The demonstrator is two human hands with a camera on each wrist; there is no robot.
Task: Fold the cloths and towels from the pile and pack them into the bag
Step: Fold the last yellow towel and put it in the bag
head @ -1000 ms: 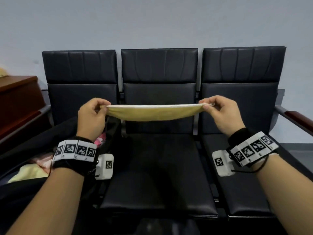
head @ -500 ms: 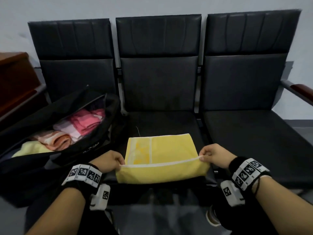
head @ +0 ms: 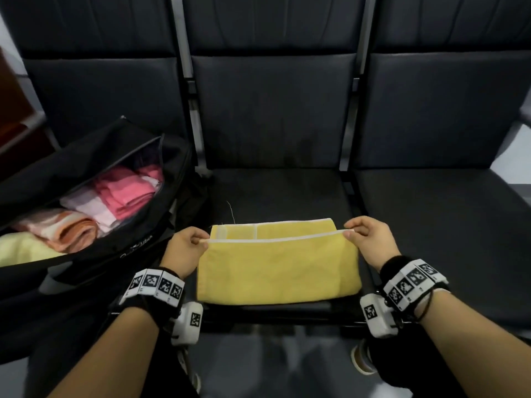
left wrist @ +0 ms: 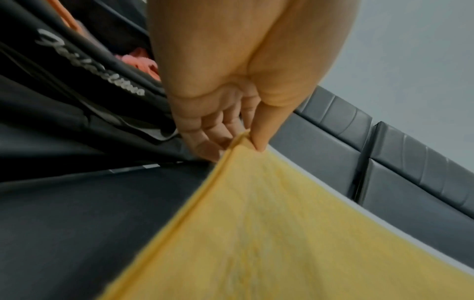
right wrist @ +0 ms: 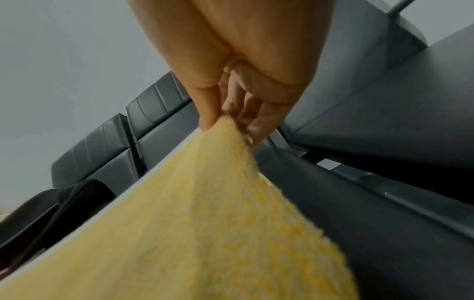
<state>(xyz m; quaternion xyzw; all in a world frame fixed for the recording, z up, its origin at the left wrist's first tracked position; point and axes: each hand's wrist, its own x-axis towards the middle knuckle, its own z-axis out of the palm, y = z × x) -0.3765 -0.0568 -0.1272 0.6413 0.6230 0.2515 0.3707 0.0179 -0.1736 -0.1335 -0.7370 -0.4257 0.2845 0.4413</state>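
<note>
A yellow towel [head: 278,268] with a white hem lies on the front of the middle seat [head: 287,193], its near half doubled over the far half. My left hand [head: 191,244] pinches the top layer's left corner, and my right hand [head: 365,235] pinches its right corner. The wrist views show each pinch close up: thumb and fingers of the left hand [left wrist: 246,140] and the right hand [right wrist: 225,123] on the yellow towel [left wrist: 269,233] [right wrist: 205,223]. The black bag [head: 94,248] lies unzipped on the left seat, with several folded pink, orange and pale yellow cloths inside.
Three black padded seats stand in a row against a grey wall. The right seat [head: 448,225] has nothing on it. A loose white thread [head: 231,211] lies on the middle seat. A brown wooden piece [head: 14,110] stands at the far left. My shoe [head: 363,360] shows below.
One second ago I held the towel stretched in the air before the seat backs. Since then it came down onto the middle seat, and the held edge has moved forward over the far half.
</note>
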